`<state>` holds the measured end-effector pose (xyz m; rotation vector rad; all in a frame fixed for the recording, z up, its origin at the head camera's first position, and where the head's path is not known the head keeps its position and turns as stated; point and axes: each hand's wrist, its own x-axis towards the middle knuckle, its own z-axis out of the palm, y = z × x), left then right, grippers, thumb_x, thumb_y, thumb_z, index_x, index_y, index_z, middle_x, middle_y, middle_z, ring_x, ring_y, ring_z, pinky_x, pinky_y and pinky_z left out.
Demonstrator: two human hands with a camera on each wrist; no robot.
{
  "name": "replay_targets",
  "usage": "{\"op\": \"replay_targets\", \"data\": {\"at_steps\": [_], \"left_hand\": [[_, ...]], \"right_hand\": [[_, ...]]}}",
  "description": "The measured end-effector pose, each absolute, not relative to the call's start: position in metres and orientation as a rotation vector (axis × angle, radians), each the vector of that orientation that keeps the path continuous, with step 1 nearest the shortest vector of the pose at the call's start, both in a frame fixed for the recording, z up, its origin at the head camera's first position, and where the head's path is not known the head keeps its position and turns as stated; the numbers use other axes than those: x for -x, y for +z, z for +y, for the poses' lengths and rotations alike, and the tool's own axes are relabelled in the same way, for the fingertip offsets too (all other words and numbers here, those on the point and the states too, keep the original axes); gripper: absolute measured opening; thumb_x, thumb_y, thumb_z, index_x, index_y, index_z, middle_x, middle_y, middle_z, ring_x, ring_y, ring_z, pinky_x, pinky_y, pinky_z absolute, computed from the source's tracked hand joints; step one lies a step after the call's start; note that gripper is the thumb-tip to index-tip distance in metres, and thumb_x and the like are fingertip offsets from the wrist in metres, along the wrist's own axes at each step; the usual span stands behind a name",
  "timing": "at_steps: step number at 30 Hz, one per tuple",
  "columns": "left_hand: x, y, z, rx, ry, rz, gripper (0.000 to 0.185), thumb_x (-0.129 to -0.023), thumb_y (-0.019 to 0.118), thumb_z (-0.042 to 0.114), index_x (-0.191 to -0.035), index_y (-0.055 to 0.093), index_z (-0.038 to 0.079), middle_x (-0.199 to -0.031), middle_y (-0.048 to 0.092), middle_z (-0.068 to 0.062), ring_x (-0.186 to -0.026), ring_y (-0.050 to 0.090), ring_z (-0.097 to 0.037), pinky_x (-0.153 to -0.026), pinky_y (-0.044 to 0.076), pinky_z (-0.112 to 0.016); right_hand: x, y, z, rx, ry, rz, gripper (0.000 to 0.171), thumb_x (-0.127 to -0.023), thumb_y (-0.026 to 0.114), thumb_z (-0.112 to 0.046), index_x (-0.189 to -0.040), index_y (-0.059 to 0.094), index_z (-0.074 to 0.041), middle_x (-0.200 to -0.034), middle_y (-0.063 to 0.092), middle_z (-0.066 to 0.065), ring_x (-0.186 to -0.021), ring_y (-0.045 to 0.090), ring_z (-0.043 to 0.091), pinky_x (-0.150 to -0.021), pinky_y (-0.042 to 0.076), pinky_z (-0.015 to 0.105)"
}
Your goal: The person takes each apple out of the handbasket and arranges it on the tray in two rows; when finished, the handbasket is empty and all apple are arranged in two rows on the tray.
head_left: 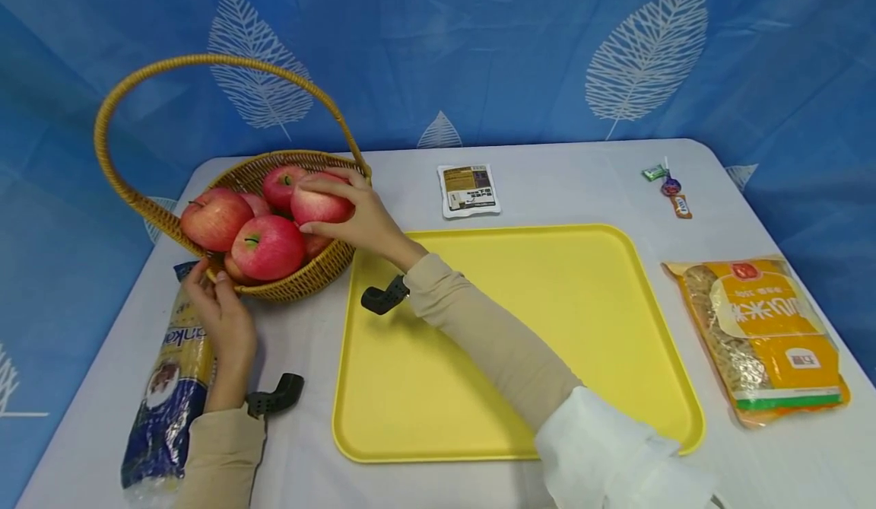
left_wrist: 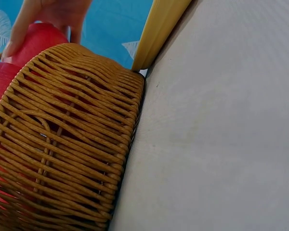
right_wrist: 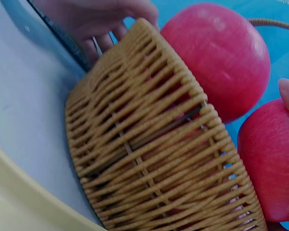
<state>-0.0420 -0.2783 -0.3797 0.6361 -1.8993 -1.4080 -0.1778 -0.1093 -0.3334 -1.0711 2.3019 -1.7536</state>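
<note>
A brown wicker basket [head_left: 301, 284] with a tall arched handle stands at the left, piled with several red apples [head_left: 268, 247]. My right hand [head_left: 363, 216] reaches over the basket's right side and grips an apple [head_left: 320, 202], thumb at its near side and fingers over the top. In the right wrist view the thumb rests on that apple [right_wrist: 272, 161], which is at the rim beside another apple [right_wrist: 216, 62]. My left hand [head_left: 226, 330] holds the basket's near rim, its thumb on the edge. The left wrist view shows the woven side [left_wrist: 62, 139] close up.
A yellow tray [head_left: 479, 425] lies under my right forearm. Beneath my left arm is a blue-and-yellow packet [head_left: 164, 395]. A small white packet [head_left: 469, 190] lies behind the tray; small candies [head_left: 671, 186] and an orange bag [head_left: 766, 334] are at the right.
</note>
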Motion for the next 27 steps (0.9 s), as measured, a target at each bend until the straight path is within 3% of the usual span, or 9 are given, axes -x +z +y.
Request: {"op": "replay_targets", "data": {"at_steps": [8, 15, 27], "left_hand": [[0.04, -0.381, -0.281, -0.619, -1.364, -1.947, 0.035, -0.098, 0.031, 0.02, -0.132, 0.031, 0.01, -0.138, 0.034, -0.008, -0.123, 0.038, -0.012, -0.099, 0.03, -0.02], [0.038, -0.371, -0.278, -0.597, -1.405, -1.948, 0.038, -0.097, 0.03, 0.016, -0.132, 0.027, 0.001, -0.14, 0.03, -0.014, -0.126, 0.035, -0.021, -0.099, 0.029, -0.022], [0.043, -0.383, -0.28, -0.607, -1.435, -1.874, 0.035, -0.097, 0.034, 0.018, -0.13, 0.032, 0.009, -0.135, 0.034, -0.006, -0.12, 0.038, -0.013, -0.095, 0.031, -0.02]], "right_hand": [[0.168, -0.334, -0.107, 1.07, -1.804, 2.28, 0.052, -0.069, 0.078, -0.025, -0.117, 0.061, -0.018, -0.137, 0.036, 0.004, -0.126, 0.031, 0.008, -0.089, 0.044, 0.021], [0.158, -0.333, -0.099, 1.136, -1.871, 2.202, 0.052, -0.068, 0.078, -0.019, -0.117, 0.061, -0.014, -0.136, 0.036, 0.004, -0.126, 0.032, 0.01, -0.089, 0.044, 0.021], [0.149, -0.341, -0.066, 1.317, -1.77, 2.173, 0.048, -0.067, 0.079, -0.022, -0.112, 0.064, -0.015, -0.132, 0.039, 0.009, -0.125, 0.033, 0.01, -0.091, 0.043, 0.023]]}}
